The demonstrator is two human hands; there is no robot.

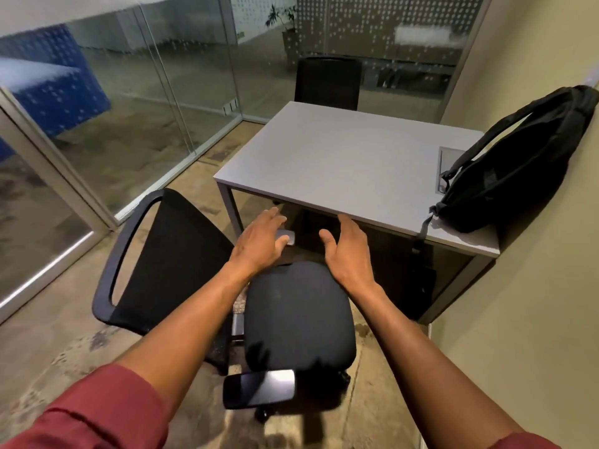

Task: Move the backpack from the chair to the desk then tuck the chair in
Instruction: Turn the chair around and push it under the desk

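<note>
The black backpack rests on the right end of the grey desk, leaning against the wall, one strap hanging over the desk's front edge. The black office chair stands in front of the desk, turned sideways, its mesh back to the left and its seat bare. My left hand hovers over the chair's far armrest, fingers spread, holding nothing. My right hand is beside it above the seat's far edge, just under the desk's front edge, fingers apart and empty.
A second black chair sits at the desk's far side. Glass partitions close off the left and back. A beige wall runs along the right, close to the desk. The chair's near armrest sticks out toward me.
</note>
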